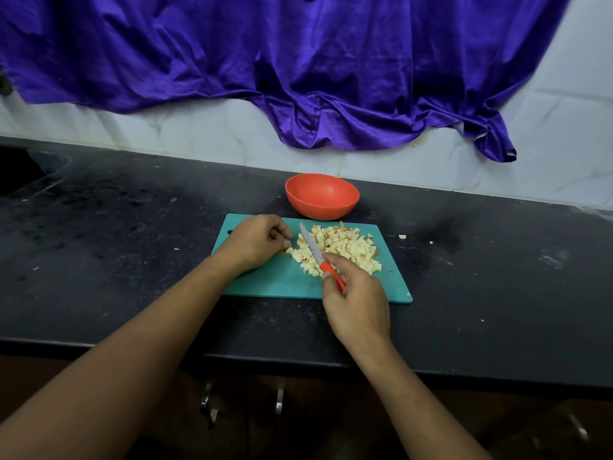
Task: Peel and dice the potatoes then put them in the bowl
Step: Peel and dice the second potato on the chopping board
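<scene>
Right hand (pixel 356 303) grips knife (pixel 313 249); left hand (pixel 257 242) curled beside diced potato (pixel 348 249).

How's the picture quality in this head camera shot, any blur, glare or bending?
Head view: the pile of pale diced potato on the teal plastic cutting board is sharp, evenly lit, as is the orange-handled steel knife in the right hand; head view: soft sheen, no harsh glare, on the shiny purple cloth; head view: edges of the black counter slant and bow, wide-angle distortion.
</scene>
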`<state>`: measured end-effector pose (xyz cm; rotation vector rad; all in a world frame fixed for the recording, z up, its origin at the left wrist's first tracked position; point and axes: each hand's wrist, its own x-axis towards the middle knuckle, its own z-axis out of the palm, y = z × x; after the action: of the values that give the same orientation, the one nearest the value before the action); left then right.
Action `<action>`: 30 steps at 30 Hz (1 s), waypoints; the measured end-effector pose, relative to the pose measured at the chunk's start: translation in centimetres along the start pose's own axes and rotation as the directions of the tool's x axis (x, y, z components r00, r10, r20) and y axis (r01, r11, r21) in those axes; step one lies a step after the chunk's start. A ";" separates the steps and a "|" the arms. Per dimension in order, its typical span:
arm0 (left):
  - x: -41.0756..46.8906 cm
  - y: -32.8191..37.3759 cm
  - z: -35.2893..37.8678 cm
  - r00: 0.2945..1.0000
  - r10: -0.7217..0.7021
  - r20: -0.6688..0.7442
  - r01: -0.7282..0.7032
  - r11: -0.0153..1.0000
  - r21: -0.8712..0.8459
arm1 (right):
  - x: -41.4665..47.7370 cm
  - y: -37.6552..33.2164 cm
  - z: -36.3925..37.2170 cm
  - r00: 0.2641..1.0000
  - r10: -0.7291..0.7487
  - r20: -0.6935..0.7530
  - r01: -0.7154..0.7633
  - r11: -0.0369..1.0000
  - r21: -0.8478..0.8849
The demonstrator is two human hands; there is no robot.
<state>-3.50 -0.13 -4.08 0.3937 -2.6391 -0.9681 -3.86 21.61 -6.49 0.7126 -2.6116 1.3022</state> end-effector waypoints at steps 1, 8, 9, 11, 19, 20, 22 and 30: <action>-0.3 -0.2 -0.1 0.999 0.015 -0.041 -0.016 0.999 -0.036 | 0.0 -0.1 0.0 1.000 -0.006 0.001 0.006 1.000 0.000; -3.6 -2.1 0.3 0.989 0.061 -0.136 -0.058 0.998 0.021 | -0.3 -0.9 0.0 0.993 -0.095 0.066 0.103 0.985 -0.138; -3.8 -2.2 0.2 0.989 0.065 -0.135 -0.060 0.998 0.036 | -0.5 -1.0 0.0 0.989 -0.118 0.085 0.130 0.978 -0.164; -4.1 -2.2 0.0 0.988 0.079 -0.132 -0.073 0.996 0.052 | -0.7 -1.4 0.0 0.978 -0.169 0.120 0.192 0.956 -0.220; -5.3 -2.2 -0.2 0.978 0.092 -0.185 -0.085 0.995 0.047 | -0.9 -2.0 0.3 0.965 -0.213 0.156 0.253 0.916 -0.312; -5.3 -2.1 -0.2 0.978 0.089 -0.187 -0.080 0.995 0.054 | -0.9 -2.1 0.3 0.966 -0.210 0.153 0.249 0.919 -0.306; -5.2 -2.0 -0.2 0.978 0.076 -0.192 -0.067 0.996 0.054 | -1.1 -2.5 0.5 0.968 -0.212 0.138 0.243 0.927 -0.285; -5.2 -2.0 -0.2 0.976 0.059 -0.210 -0.049 0.998 0.050 | -1.5 -4.0 2.2 0.958 -0.231 0.170 0.275 0.908 -0.317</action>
<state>1.64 0.15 -6.27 0.4090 -2.4689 -0.8045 -0.51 18.34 -5.45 1.0571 -2.6274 0.7326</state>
